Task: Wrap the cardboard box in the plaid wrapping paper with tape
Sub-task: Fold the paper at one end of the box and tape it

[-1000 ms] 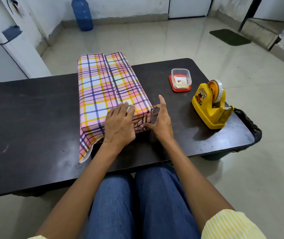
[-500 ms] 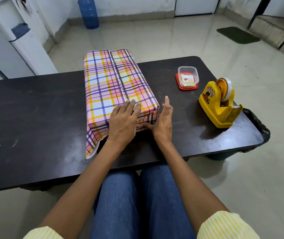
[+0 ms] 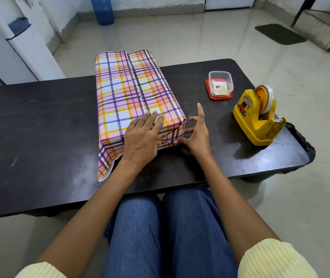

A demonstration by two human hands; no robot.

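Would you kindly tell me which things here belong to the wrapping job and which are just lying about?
Job: plaid-wrapped box, yellow tape dispenser, left hand pressing the paper, right hand.
Lying about: plastic container, blue water bottle, green mat.

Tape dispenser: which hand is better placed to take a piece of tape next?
Right, probably. The right hand holds nothing, fingers spread, and lies nearer the tape dispenser. The left hand presses flat on the folded plaid wrapping paper; lifting it may loosen the fold.
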